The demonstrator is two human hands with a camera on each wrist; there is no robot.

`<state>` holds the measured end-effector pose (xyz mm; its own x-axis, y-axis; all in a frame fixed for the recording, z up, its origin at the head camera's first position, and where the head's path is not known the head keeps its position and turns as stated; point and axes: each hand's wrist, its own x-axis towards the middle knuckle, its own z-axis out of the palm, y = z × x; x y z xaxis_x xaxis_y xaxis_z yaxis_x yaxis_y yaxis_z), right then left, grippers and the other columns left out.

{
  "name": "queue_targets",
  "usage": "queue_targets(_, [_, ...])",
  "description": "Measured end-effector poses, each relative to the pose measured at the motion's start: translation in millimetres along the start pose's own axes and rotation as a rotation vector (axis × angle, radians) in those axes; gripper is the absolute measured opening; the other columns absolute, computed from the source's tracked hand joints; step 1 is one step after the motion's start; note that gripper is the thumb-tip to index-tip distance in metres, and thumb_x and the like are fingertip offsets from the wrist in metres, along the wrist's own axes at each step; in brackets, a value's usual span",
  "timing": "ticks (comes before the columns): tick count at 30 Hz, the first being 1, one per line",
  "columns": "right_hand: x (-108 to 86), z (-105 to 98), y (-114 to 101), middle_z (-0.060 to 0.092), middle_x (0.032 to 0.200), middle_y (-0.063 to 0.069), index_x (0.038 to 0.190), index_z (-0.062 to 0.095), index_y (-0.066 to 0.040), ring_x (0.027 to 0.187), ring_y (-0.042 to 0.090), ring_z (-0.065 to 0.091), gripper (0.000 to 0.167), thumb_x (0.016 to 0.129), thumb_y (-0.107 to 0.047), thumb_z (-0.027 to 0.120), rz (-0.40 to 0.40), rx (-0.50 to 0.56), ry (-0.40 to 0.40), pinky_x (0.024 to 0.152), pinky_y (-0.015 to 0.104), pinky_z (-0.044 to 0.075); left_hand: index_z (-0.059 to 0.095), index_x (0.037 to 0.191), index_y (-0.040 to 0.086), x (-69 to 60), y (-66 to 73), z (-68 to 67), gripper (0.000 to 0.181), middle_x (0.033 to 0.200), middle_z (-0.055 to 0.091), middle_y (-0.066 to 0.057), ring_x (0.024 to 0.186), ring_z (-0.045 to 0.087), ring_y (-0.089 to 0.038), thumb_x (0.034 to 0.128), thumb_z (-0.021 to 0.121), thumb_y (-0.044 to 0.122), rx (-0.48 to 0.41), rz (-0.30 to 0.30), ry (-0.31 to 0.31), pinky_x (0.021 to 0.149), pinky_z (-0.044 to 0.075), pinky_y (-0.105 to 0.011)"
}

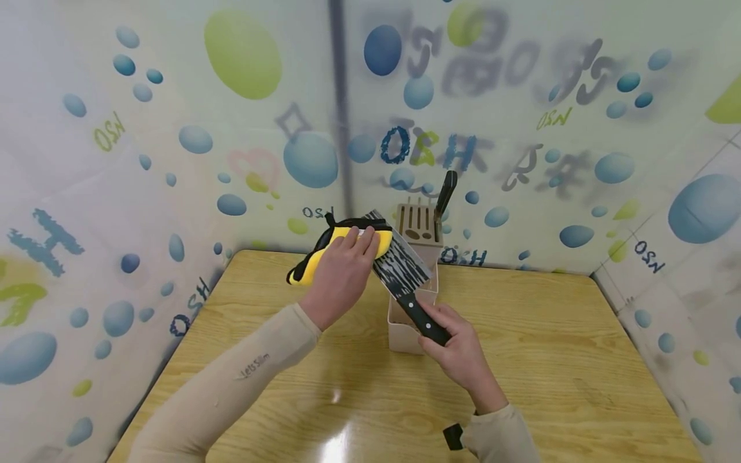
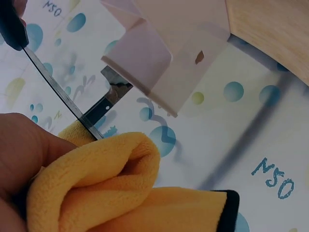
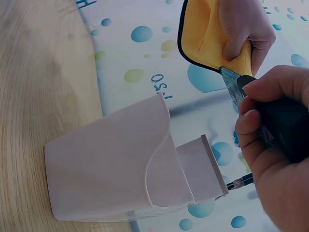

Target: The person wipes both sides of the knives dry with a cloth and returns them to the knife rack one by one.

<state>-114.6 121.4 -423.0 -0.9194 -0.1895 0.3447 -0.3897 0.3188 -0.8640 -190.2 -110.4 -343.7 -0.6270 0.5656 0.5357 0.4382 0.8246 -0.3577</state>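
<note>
My right hand [image 1: 460,350] grips the black riveted handle of a cleaver [image 1: 405,265], whose broad blade slants up and to the left. Around the upper part of the blade, my left hand [image 1: 340,276] holds a yellow cloth [image 1: 314,262] with black edging, pinching the blade through it. In the left wrist view the folded cloth [image 2: 96,179] touches the blade. The right wrist view has the left thumb pressing the cloth [image 3: 203,36] against the metal. The cloth hides the far end of the blade.
Behind the cleaver stands a pale knife block [image 1: 421,239] with slots and lower open compartments, on a wooden table [image 1: 538,347]. A black-handled knife [image 1: 446,193] stands in its right rear slot. A patterned sheet [image 1: 509,161] covers the walls close behind the table.
</note>
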Motion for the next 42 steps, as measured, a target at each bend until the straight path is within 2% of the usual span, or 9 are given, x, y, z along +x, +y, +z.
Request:
queue_targets(8, [0.4, 1.5, 0.5, 0.063, 0.104, 0.014, 0.139, 0.064, 0.000, 0.084, 0.024, 0.056, 0.058, 0.083, 0.015, 0.071, -0.011, 0.007, 0.005, 0.061, 0.023, 0.051, 0.065, 0.136, -0.001, -6.5, 12.2, 1.8, 0.041, 0.136, 0.067, -0.015, 0.122, 0.065, -0.033, 0.0970, 0.070, 0.009, 0.010, 0.017, 0.017, 0.092, 0.060, -0.038])
queue_targets(14, [0.5, 2.4, 0.6, 0.064, 0.105, 0.014, 0.139, 0.064, -0.001, 0.086, 0.025, 0.057, 0.058, 0.084, 0.012, 0.072, 0.003, 0.004, 0.011, 0.064, 0.023, 0.052, 0.065, 0.137, 0.000, -10.8, 22.4, 1.2, 0.041, 0.138, 0.066, -0.013, 0.123, 0.065, -0.032, 0.0971, 0.070, 0.011, 0.031, 0.056, 0.022, 0.091, 0.060, -0.037])
queue_targets(21, [0.4, 1.9, 0.8, 0.064, 0.107, 0.014, 0.141, 0.064, -0.003, 0.089, 0.027, 0.057, 0.058, 0.085, 0.011, 0.072, 0.027, 0.006, 0.012, 0.068, 0.023, 0.054, 0.065, 0.137, 0.000, -13.3, 32.5, -2.1, 0.043, 0.138, 0.066, -0.014, 0.122, 0.065, -0.033, 0.0961, 0.071, 0.011, 0.006, 0.080, 0.032, 0.090, 0.061, -0.037])
queue_targets(33, [0.5, 1.6, 1.9, 0.065, 0.106, 0.012, 0.139, 0.065, -0.002, 0.089, 0.025, 0.057, 0.056, 0.085, 0.009, 0.072, 0.022, -0.008, 0.032, 0.067, 0.023, 0.053, 0.063, 0.140, 0.001, -17.8, 43.3, -6.3, 0.048, 0.141, 0.064, -0.014, 0.125, 0.065, -0.032, 0.0953, 0.074, 0.015, 0.008, 0.119, -0.006, 0.093, 0.060, -0.036])
queue_targets(42, [0.7, 1.4, 1.7, 0.064, 0.104, 0.010, 0.138, 0.066, -0.002, 0.088, 0.024, 0.056, 0.054, 0.085, 0.006, 0.073, 0.020, -0.012, 0.032, 0.067, 0.024, 0.052, 0.063, 0.140, 0.000, -21.6, 48.4, -6.3, 0.049, 0.141, 0.064, -0.015, 0.126, 0.064, -0.031, 0.0941, 0.074, 0.014, 0.019, 0.143, 0.000, 0.095, 0.060, -0.036])
